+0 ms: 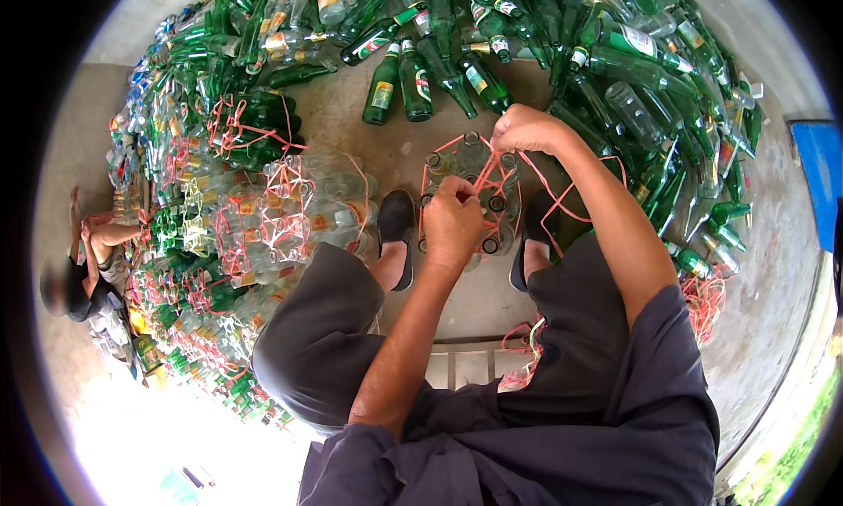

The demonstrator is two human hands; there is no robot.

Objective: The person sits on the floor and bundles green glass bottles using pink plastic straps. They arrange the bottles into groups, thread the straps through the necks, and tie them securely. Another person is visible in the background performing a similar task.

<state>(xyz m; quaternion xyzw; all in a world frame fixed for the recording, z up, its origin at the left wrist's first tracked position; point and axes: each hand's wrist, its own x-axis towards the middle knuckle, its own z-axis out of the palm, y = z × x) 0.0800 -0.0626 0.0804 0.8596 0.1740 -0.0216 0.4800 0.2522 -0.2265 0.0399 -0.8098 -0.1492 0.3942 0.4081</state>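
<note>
Between my feet a cluster of clear glass bottles [471, 151] stands upright on the concrete floor, necks upward. Pink plastic strapping [487, 170] runs round the outer necks and crosses over the middle. My left hand [453, 224] is over the near left part of the cluster, fingers pinched on the strapping and hiding some necks. At the far right edge of the cluster, my right hand [529, 130] grips the same strapping in a closed fist. A loose length of strap [560, 201] trails from there across the floor by my right shoe [541, 219].
Loose green bottles [416, 84] are heaped in an arc ahead and to the right. Strapped bundles of clear bottles [323, 209] lie at left. A tangle of pink strapping [703, 305] is beside my right arm. Another person [85, 269] sits at far left.
</note>
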